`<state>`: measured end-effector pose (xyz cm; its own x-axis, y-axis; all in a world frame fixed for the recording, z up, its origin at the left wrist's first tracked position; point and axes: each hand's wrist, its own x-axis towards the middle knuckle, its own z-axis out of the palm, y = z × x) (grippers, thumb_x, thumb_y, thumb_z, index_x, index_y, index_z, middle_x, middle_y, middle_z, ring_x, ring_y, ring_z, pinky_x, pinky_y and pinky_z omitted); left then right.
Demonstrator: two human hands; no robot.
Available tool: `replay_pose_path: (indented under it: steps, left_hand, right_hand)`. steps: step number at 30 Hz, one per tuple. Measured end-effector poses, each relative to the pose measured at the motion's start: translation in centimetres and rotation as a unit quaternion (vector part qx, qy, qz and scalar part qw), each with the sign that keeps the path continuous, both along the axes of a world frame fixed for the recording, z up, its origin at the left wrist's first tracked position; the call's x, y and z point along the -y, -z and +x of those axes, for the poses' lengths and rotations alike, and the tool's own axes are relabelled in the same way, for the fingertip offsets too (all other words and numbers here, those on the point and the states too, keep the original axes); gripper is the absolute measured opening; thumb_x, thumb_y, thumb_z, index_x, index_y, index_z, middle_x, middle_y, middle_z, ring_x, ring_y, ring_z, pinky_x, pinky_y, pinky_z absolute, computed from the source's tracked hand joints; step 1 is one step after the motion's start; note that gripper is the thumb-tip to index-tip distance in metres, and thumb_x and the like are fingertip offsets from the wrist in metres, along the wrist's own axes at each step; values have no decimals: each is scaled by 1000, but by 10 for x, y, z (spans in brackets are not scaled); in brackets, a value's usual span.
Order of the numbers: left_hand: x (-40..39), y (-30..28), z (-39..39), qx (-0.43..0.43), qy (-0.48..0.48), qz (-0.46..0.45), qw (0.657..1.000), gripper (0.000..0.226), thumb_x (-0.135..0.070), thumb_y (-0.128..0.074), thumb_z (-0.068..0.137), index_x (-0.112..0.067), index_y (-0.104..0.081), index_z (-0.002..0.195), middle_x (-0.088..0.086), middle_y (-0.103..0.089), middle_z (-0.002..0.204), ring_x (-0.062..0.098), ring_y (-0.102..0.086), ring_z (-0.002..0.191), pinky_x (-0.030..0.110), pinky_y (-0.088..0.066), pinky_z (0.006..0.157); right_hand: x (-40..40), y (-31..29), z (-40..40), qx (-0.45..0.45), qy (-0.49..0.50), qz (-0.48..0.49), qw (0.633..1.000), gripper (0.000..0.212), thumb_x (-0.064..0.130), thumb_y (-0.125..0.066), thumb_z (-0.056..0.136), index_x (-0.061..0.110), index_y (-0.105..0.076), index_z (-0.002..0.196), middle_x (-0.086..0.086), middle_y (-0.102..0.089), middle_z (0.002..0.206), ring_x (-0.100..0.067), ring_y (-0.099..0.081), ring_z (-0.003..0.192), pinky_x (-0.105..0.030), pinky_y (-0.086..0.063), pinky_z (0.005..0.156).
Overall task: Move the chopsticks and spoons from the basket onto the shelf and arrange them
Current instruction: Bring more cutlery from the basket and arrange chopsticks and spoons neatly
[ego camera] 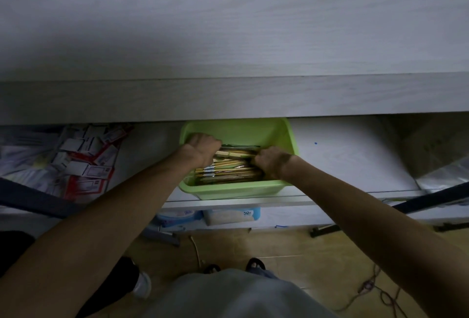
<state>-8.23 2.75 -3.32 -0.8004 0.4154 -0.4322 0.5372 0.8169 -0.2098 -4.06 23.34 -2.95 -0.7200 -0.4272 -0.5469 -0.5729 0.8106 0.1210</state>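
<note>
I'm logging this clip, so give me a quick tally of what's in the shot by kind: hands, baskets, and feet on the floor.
Hands: 2, the left hand and the right hand, both inside the basket on the wrapped chopsticks
Green basket: 1
Sandalled feet: 2
Chopstick packs: too overlapped to count
Total counted: 5

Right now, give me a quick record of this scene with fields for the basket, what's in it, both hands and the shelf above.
basket: green basket on a lower white ledge, partly under the shelf
contents: wrapped chopsticks, piled lengthwise; spoons not clearly visible
left hand: inside basket, curled on the left end of the chopsticks
right hand: inside basket, curled on their right end
shelf: pale wood-grain, nothing on it in view
</note>
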Motion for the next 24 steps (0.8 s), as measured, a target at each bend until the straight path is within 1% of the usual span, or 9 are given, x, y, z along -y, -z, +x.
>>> replay_pose_path:
  steps: [3, 6, 10, 12, 16, 18, 19, 21, 24]
  left_hand:
    - [0, 2, 1, 3, -9, -5, 1000, 30, -16, -61, 92, -12, -61, 122, 11, -65, 119, 28, -63, 108, 32, -45, 77]
    - [1, 6, 3, 22, -24, -7, 999, 26, -20, -65, 89, -12, -64, 115, 9, -67, 113, 26, -65, 100, 32, -49, 75]
    - [0, 12, 4, 63, -37, 11, 997, 41, -31, -73, 84, -17, -57, 118, 5, -65, 106, 23, -62, 90, 30, -46, 68]
    - [0, 13, 4, 72, -32, 20, 997, 46, -37, -76, 80, -18, -56, 118, 3, -64, 104, 21, -61, 86, 30, -46, 67]
    - [0, 14, 3, 72, -29, 33, 996, 49, -47, -73, 80, -19, -55, 116, 3, -63, 105, 21, -57, 84, 29, -41, 67]
    - [-1, 16, 4, 72, -34, 44, 996, 45, -50, -68, 85, -19, -57, 116, 4, -64, 107, 23, -59, 87, 29, -43, 69]
    - [-1, 17, 4, 72, -39, 48, 995, 43, -49, -67, 87, -19, -58, 117, 4, -64, 108, 24, -61, 90, 29, -43, 70]
    - [-1, 20, 6, 69, -41, 44, 996, 37, -39, -68, 88, -19, -58, 117, 5, -64, 110, 24, -62, 93, 29, -44, 71]
    - [-1, 20, 8, 60, -38, 28, 997, 33, -28, -67, 89, -16, -57, 118, 6, -64, 111, 22, -58, 87, 30, -44, 70]
  right_hand:
    - [2, 4, -4, -3, -20, 19, 1000, 26, 28, -46, 104, 13, -56, 123, -11, -63, 126, -28, -63, 113, -37, -48, 93]
    - [2, 4, -7, 17, -6, 3, 1000, 25, 26, -49, 103, 12, -58, 121, -10, -63, 124, -27, -63, 112, -36, -48, 92]
    - [2, 9, -9, 48, 50, -39, 997, 24, 21, -51, 102, 11, -62, 120, -10, -65, 121, -26, -64, 107, -31, -47, 86]
    - [1, 13, -8, 62, 76, -68, 993, 23, 22, -52, 102, 11, -63, 119, -11, -66, 119, -24, -63, 101, -29, -45, 83]
    - [-1, 18, -5, 65, 91, -98, 989, 21, 26, -53, 101, 11, -62, 114, -11, -67, 117, -22, -60, 94, -26, -42, 78]
    - [-1, 17, -5, 55, 90, -114, 988, 24, 30, -55, 101, 11, -63, 113, -10, -67, 116, -24, -63, 98, -25, -40, 78]
    - [-1, 15, -5, 49, 88, -125, 987, 27, 34, -58, 99, 11, -63, 113, -10, -67, 116, -26, -64, 102, -25, -40, 78]
    - [-2, 14, -4, 46, 89, -138, 985, 36, 42, -62, 96, 12, -64, 115, -9, -67, 115, -26, -64, 105, -23, -39, 79]
    - [-3, 13, -4, 72, 103, -145, 981, 37, 43, -60, 96, 12, -66, 115, -8, -67, 113, -21, -64, 100, -23, -40, 77]
